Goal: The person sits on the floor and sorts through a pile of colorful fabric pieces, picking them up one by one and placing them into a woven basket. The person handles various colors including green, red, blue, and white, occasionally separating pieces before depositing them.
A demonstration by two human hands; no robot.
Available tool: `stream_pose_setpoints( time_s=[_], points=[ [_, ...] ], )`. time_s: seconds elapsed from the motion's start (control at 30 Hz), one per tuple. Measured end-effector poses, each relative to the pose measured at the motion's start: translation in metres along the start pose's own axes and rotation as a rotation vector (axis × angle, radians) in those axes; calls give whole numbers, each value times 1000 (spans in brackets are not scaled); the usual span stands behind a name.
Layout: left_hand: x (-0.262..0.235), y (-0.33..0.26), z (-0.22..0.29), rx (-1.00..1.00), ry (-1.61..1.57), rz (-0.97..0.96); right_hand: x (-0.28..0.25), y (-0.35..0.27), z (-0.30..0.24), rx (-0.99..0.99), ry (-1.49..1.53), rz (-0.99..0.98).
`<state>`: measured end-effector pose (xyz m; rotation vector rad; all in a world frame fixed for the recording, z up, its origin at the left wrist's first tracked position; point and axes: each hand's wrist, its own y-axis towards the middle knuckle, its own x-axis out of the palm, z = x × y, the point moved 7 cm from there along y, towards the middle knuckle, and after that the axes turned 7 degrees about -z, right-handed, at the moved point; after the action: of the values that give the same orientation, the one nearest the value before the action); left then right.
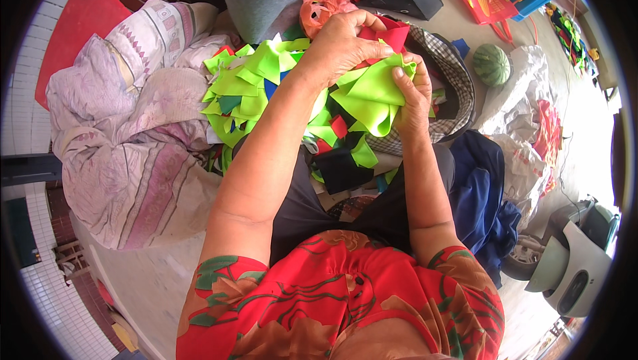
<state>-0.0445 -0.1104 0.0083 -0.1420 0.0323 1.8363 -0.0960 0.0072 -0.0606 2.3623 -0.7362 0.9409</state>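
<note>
My right hand (416, 97) grips folded lime-green cloth pieces (365, 97), its thumb pressed on top. Just above, my left hand (339, 46) is closed on a red cloth piece (393, 36), with its thumb close to the right fingertips. Below and left of the hands lies a heap of lime-green cloth scraps (249, 81), mixed with bits of red, blue and dark green. A black cloth scrap (340, 169) rests near my lap. Behind my right hand stands a checked cloth-lined basket (458, 71); its inside is partly hidden.
A large patterned cloth sack (156, 101) fills the left side. At the far edge are a grey bin (256, 4) and a black box (415, 1). A watermelon (492, 64), white plastic sheeting (518, 101), dark blue cloth (480, 194) and a grey-white wheeled machine (568, 260) lie rightward.
</note>
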Motion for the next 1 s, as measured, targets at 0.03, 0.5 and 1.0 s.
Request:
stream_pose_setpoints(
  time_s=[0.03, 0.5, 1.0],
  points=[
    [-3, 1, -2, 25, 11, 19, 0, 0, -1, -2, 11, 10],
    [-28, 4, -9, 36, -355, 51, -16, 0, -11, 15, 64, 84],
    [-62, 0, -10, 66, -659, 63, -61, 1, -22, 5, 123, 163]
  ],
)
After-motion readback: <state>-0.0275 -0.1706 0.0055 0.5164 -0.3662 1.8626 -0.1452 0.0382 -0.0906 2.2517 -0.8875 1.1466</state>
